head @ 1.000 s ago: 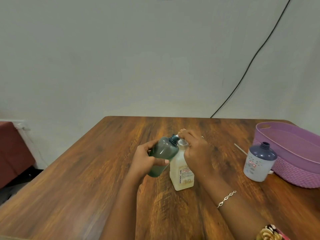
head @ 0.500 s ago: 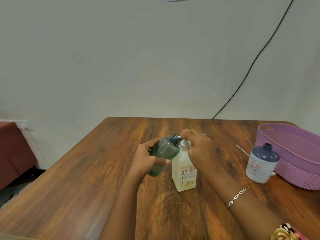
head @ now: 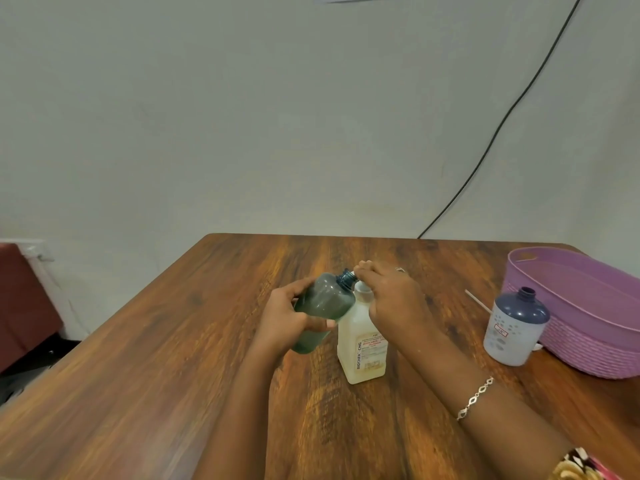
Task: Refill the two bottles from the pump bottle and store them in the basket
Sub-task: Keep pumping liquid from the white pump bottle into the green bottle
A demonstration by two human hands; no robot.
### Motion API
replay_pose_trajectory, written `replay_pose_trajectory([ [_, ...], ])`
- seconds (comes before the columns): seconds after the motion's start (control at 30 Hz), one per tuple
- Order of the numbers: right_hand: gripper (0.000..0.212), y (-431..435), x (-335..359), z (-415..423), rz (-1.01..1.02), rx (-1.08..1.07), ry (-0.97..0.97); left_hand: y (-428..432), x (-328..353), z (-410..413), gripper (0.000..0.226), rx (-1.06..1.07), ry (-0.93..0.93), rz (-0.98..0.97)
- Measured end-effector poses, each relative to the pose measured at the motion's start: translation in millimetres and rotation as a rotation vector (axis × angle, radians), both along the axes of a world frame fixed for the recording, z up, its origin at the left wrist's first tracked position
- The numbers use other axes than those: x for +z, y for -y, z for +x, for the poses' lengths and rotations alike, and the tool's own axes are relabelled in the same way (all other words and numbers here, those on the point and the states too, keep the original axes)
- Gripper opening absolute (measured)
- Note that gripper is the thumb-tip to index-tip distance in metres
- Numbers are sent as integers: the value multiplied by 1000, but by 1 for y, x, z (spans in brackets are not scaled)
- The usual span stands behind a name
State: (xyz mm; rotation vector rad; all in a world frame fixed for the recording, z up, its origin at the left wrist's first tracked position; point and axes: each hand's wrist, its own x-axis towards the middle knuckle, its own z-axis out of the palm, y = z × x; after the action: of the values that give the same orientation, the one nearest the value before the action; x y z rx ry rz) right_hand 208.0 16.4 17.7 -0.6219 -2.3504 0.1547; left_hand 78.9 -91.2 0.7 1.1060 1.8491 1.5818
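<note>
Wood table (head: 173, 341), purple basket (head: 595, 348) at its right side, and an uncapped white-and-blue bottle (head: 516, 327) just beside that. Mid-table stands the pump bottle (head: 363, 344), with the right hand (head: 391, 299) curled over its pump head. The left hand (head: 284, 320) grips the tilted green bottle (head: 323, 306), neck at the nozzle. If that neck drifts off, soap probably squirts onto the table. Versus half a second back, basically nothing's moved.

Head-worn view, forward and down, near table (head: 173, 341).

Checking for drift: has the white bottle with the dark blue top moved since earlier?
No. The white blue-topped bottle keeps its spot beside the purple woven basket.
</note>
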Motion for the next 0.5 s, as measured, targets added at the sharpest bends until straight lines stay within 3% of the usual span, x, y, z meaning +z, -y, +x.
replay_pose_trajectory([
  [0.3, 41, -8, 4, 2, -88, 4, -84, 0, 6, 0, 59, -7, -18, -3],
  [0.4, 46, 0, -8, -1, -72, -15, -206, -2, 3, -3, 64, -1, -23, -16],
  [0.5, 47, 1, -17, -5, -18, 8, -207, -4, -4, -3, 71, 11, -17, -31],
])
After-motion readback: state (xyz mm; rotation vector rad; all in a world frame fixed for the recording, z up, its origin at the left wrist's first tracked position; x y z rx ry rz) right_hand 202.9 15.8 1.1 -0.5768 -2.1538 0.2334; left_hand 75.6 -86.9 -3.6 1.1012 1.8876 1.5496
